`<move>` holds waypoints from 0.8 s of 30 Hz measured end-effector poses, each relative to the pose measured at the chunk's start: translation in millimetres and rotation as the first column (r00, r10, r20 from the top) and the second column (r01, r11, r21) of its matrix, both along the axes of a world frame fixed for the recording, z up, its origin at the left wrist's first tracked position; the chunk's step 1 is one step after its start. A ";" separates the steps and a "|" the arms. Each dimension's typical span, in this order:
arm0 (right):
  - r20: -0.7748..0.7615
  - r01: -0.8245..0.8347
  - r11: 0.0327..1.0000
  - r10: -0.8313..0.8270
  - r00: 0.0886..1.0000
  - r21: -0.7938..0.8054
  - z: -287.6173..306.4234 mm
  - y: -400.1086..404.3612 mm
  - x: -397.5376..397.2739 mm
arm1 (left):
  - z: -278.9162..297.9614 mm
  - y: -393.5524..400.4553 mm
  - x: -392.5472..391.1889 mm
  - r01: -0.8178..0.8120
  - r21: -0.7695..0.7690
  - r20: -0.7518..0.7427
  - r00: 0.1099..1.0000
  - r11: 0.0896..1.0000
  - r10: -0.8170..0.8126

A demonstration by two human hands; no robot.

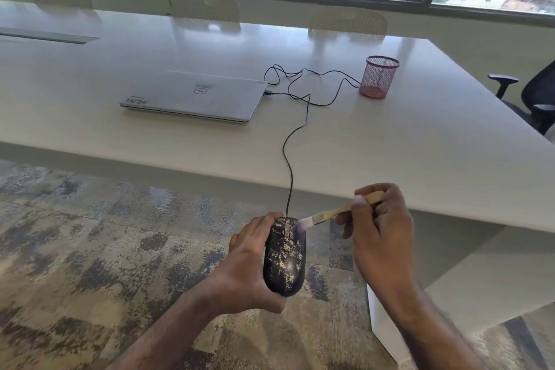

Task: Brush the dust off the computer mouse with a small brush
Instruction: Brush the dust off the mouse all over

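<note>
The left hand [252, 267] grips a dusty black computer mouse [284, 257] in the air before the table [420, 141]. The right hand [380, 228] pinches a wooden-handled brush [336, 212], bristles touching the mouse's front. Its cable [289, 159] runs to a closed laptop [195, 96] beside a pink mesh cup [379, 76].

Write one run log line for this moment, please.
left hand: holds mouse | right hand: holds brush | bristles: on mouse front, right side | dust: much remains
</note>
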State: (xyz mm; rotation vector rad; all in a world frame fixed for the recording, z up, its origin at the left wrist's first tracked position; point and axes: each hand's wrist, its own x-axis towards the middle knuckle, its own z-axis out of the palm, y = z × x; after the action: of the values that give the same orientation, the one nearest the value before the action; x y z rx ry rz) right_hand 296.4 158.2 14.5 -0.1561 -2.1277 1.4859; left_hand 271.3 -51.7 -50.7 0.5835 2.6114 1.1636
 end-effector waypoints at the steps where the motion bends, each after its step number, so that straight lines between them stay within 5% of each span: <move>1: 0.004 -0.009 1.000 0.009 1.000 -0.009 0.0 -2.0 -0.2 | -0.2 0.5 0.2 0.001 0.001 -0.001 1.000 1.000 -0.001; 7: 0.039 0.002 0.989 -0.008 0.999 0.148 -5.5 -1.5 -1.7 | -1.2 -0.4 2.3 0.005 0.005 0.007 1.000 1.000 -0.006; 12: -0.013 -0.005 0.999 0.006 1.000 0.049 -2.7 -2.5 -5.4 | -0.8 1.0 3.5 0.023 0.017 0.008 1.000 1.000 -0.024; 18: 0.016 0.010 0.990 -0.012 1.000 0.141 -11.8 0.1 -9.6 | 0.1 -1.5 3.7 0.018 0.014 0.009 1.000 1.000 -0.018; 24: 0.015 -0.010 1.000 0.010 1.000 -0.002 -9.1 -2.1 -12.7 | -0.2 -2.0 2.9 0.027 0.009 0.019 0.999 1.000 -0.027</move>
State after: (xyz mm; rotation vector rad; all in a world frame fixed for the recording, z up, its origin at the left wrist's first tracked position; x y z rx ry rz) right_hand 283.8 156.2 5.4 -0.1574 -2.1415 1.4974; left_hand 274.2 -53.7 -51.0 0.6042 2.5754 1.1675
